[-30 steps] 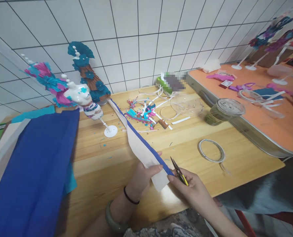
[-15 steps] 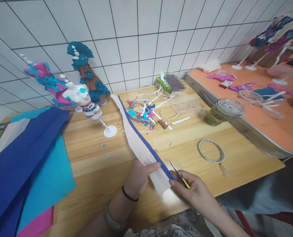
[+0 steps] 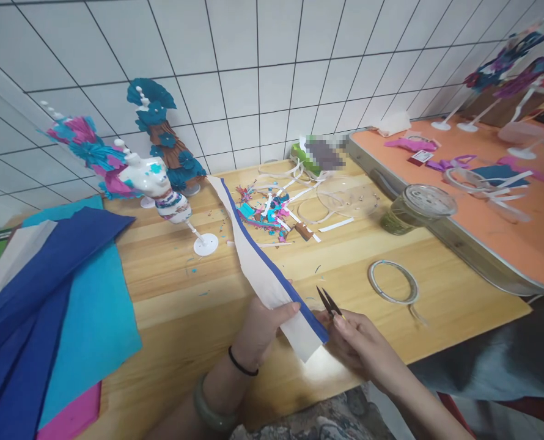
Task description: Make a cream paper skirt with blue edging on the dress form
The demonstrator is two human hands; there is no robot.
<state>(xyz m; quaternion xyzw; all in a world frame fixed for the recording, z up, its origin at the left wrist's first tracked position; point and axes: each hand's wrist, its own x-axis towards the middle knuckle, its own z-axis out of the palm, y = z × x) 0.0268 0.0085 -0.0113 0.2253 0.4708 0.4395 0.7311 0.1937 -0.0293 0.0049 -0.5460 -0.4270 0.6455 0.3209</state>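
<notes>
My left hand (image 3: 268, 324) is closed on a long white paper strip (image 3: 259, 275), thumb on top. A dark blue band (image 3: 272, 264) runs along the strip's right edge. The strip stretches away from me across the table to its far end near a decorated stand. In my right hand (image 3: 355, 337) is a pair of small thread snips (image 3: 330, 302). Their dark pointed blades stick up slightly apart, just right of the strip's near end, and the fingers mostly hide the handle.
Paper scraps (image 3: 272, 211) lie beyond the strip. To the left stand a white bust figure (image 3: 150, 177) and folded blue paper sheets (image 3: 29, 299). A wire coil (image 3: 393, 282) and a lidded jar (image 3: 414, 208) are on the right, beside an orange table (image 3: 496, 214).
My right hand has let go of the blue edge at the strip's near end. The snips have turned in it, so both blades now show pointing up.
</notes>
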